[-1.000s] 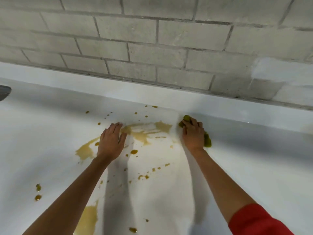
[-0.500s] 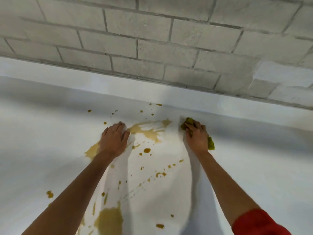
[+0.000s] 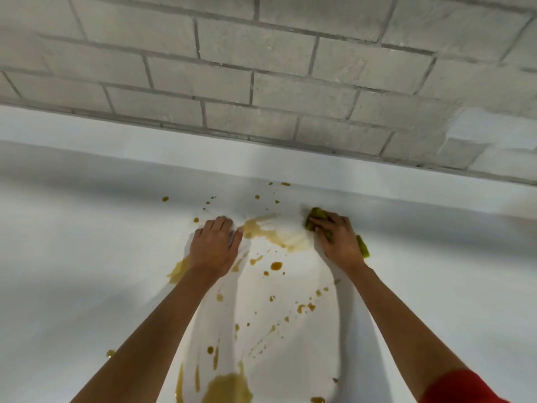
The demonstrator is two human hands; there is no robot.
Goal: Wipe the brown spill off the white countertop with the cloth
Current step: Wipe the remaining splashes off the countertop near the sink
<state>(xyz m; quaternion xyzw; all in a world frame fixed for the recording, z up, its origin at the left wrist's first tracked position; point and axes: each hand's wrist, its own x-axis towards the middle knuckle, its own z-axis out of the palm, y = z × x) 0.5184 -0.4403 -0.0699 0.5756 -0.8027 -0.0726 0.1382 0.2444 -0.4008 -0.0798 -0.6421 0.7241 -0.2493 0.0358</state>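
A brown spill [image 3: 270,235] lies smeared across the white countertop [image 3: 87,286], with drops toward the back and a larger puddle [image 3: 229,388] at the near edge of view. My right hand [image 3: 340,241] presses a crumpled green cloth [image 3: 315,216] onto the counter just right of the smear; a corner of the cloth sticks out at the hand's right side. My left hand [image 3: 215,245] rests flat on the counter, palm down, fingers together, at the smear's left end and partly over it.
A low white upstand [image 3: 174,152] runs along the back of the counter below a grey brick wall [image 3: 261,68]. Small brown drops [image 3: 305,306] are scattered between my forearms and at the left [image 3: 110,353].
The far tip of the smear near my right hand has been wiped thinner. The view has shifted, so both hands sit slightly further right. Both hands keep their hold and pose.
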